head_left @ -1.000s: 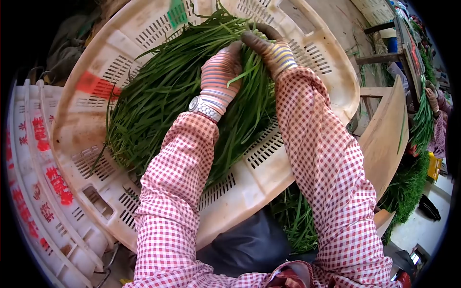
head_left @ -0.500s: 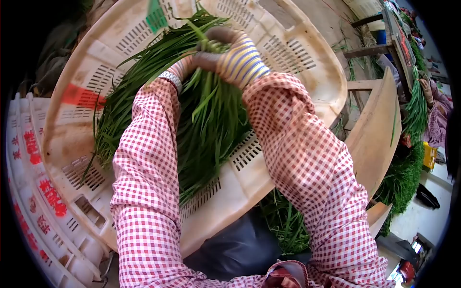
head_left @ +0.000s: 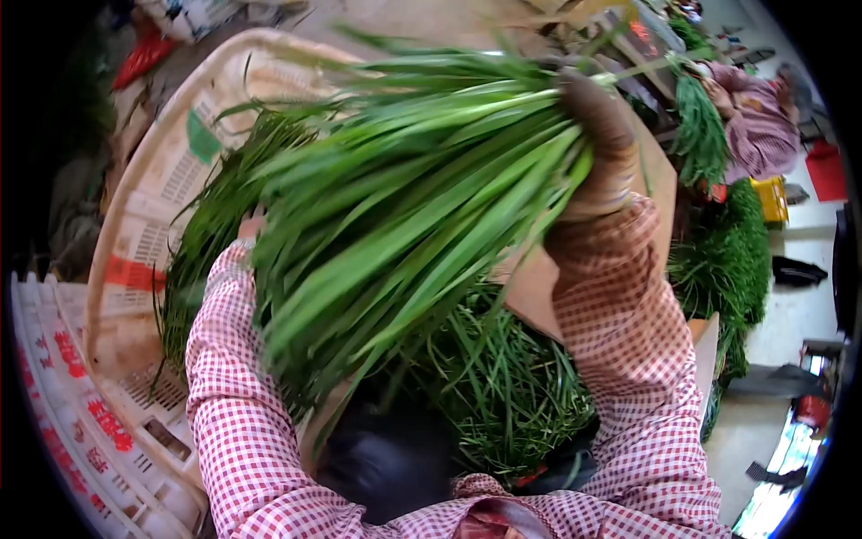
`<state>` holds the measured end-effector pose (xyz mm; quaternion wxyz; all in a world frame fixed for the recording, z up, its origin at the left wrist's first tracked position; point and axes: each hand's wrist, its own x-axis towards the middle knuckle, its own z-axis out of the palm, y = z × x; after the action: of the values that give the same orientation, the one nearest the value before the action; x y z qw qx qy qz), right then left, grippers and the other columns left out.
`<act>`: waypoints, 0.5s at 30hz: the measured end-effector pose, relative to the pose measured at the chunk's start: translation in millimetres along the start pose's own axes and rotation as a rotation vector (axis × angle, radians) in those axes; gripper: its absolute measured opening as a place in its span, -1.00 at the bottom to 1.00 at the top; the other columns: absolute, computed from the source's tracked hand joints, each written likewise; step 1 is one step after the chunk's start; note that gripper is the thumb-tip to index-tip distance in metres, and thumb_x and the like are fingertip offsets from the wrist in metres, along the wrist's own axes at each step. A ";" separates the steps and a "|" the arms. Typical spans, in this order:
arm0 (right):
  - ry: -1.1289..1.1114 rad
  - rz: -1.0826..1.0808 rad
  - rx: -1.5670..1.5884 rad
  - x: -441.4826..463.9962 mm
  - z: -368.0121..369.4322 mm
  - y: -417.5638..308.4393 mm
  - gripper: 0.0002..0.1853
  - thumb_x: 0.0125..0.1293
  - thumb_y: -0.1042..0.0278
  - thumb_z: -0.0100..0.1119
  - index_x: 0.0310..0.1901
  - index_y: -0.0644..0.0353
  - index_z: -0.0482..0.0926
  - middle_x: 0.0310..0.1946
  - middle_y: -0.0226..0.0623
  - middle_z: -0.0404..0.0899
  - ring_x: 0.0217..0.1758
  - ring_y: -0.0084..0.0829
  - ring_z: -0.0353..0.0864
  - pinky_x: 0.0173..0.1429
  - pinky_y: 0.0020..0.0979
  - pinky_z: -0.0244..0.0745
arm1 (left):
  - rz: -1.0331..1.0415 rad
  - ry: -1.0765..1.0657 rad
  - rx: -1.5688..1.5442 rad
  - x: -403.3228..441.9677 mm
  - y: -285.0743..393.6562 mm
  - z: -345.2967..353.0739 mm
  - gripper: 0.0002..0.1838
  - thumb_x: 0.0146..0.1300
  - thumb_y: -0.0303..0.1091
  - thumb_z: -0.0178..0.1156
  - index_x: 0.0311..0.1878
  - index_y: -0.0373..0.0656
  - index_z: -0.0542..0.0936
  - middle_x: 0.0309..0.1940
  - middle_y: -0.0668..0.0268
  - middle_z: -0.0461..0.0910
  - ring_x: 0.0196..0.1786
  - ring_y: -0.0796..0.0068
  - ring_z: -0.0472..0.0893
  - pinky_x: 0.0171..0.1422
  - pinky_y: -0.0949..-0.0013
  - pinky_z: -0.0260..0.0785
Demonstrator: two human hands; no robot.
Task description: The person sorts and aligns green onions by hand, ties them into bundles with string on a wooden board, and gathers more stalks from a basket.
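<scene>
My right hand (head_left: pixel 603 135), in a soiled striped glove, is closed round the stem ends of a large bunch of long green leaves (head_left: pixel 422 198). The bunch is lifted, and its blurred leaves fan out to the left. Most of my left hand (head_left: pixel 252 226) is hidden behind these leaves, and its fingers cannot be made out. It is by the left part of the white basket (head_left: pixel 112 332), where more green leaves (head_left: pixel 202 229) lie.
White crates with red writing (head_left: pixel 81 395) stand at the lower left. Loose greens (head_left: pixel 503 386) lie below the bunch. At right are a wooden board (head_left: pixel 660 184), a green heap (head_left: pixel 723 269), a yellow container (head_left: pixel 769 198) and another person (head_left: pixel 759 121) near hanging greens.
My right hand has moved right with the bunch, which has come up out of the basket. My left hand has parted from it and moved left and down. The view has shifted.
</scene>
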<state>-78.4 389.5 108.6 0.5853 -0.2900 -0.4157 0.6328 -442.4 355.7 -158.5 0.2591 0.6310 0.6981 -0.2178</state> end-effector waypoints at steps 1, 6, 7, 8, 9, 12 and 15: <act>0.086 0.070 0.067 -5.1 -9.8 -30.1 -0.75 0.14 0.31 0.17 -0.17 0.24 0.57 -0.23 -0.18 0.62 -0.16 -0.26 0.60 0.06 -0.25 0.52 | -0.011 0.012 0.012 -10.7 -0.3 -1.8 -0.55 0.15 -0.28 0.20 0.13 -0.13 0.52 0.21 0.14 0.42 0.25 0.27 0.41 0.30 0.31 0.24; 0.271 -0.208 -0.024 -31.2 -77.6 -149.2 -0.74 0.13 0.39 0.16 -0.13 0.27 0.55 -0.16 -0.14 0.60 -0.09 -0.23 0.59 0.10 -0.21 0.50 | 0.082 0.178 -0.361 -83.2 -15.6 -9.8 -0.39 -0.01 -0.30 0.36 0.18 -0.05 0.46 0.16 0.08 0.45 0.19 0.18 0.46 0.28 0.35 0.26; 0.245 -0.305 -0.052 -31.1 -98.1 -170.0 -0.71 0.13 0.40 0.16 -0.10 0.28 0.54 -0.13 -0.13 0.59 -0.08 -0.24 0.59 0.09 -0.21 0.50 | 0.157 0.289 -0.300 -97.9 -19.5 -14.2 -0.47 0.03 -0.31 0.33 0.14 -0.08 0.49 0.24 0.08 0.36 0.23 0.20 0.43 0.29 0.40 0.25; 0.223 -0.398 -0.083 -33.4 -112.1 -188.1 -0.69 0.13 0.40 0.16 -0.07 0.29 0.54 -0.11 -0.12 0.59 -0.07 -0.25 0.59 0.09 -0.20 0.51 | 0.065 0.364 -0.430 -111.2 -16.8 -23.2 -0.53 0.03 -0.36 0.33 0.08 -0.13 0.53 0.30 0.11 0.29 0.25 0.27 0.40 0.30 0.36 0.23; 0.226 -0.507 -0.214 -43.5 -114.6 -203.7 -0.66 0.14 0.38 0.16 -0.03 0.29 0.54 -0.11 -0.13 0.59 -0.09 -0.26 0.60 0.07 -0.22 0.51 | 0.040 0.464 -0.396 -101.1 -33.5 -17.9 -0.55 0.05 -0.38 0.30 0.08 -0.08 0.54 0.29 0.07 0.30 0.26 0.25 0.40 0.30 0.38 0.24; 0.387 -0.779 -0.386 -65.3 -111.0 -224.7 -0.65 -0.02 0.51 0.35 -0.12 0.21 0.58 -0.19 -0.18 0.62 -0.22 -0.29 0.63 -0.09 -0.22 0.57 | 0.367 0.829 -0.563 -152.6 4.4 -63.9 -0.60 0.09 -0.51 0.25 0.05 -0.11 0.56 0.17 0.11 0.44 0.17 0.31 0.47 0.24 0.42 0.30; 0.239 -0.853 -0.328 -86.5 -108.8 -215.2 -0.73 -0.03 0.59 0.41 -0.27 0.14 0.57 -0.36 -0.41 0.59 -0.31 -0.50 0.55 -0.18 -0.45 0.54 | 0.615 0.380 -1.004 -285.9 142.2 -133.4 -0.70 0.23 -0.47 0.13 0.03 -0.29 0.54 -0.18 0.25 0.61 -0.09 0.52 0.55 0.02 0.50 0.39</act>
<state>134.7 318.3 231.6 0.7834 -0.2529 -0.5217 0.2241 -292.7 235.7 129.6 0.4464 0.6322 0.5355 0.3382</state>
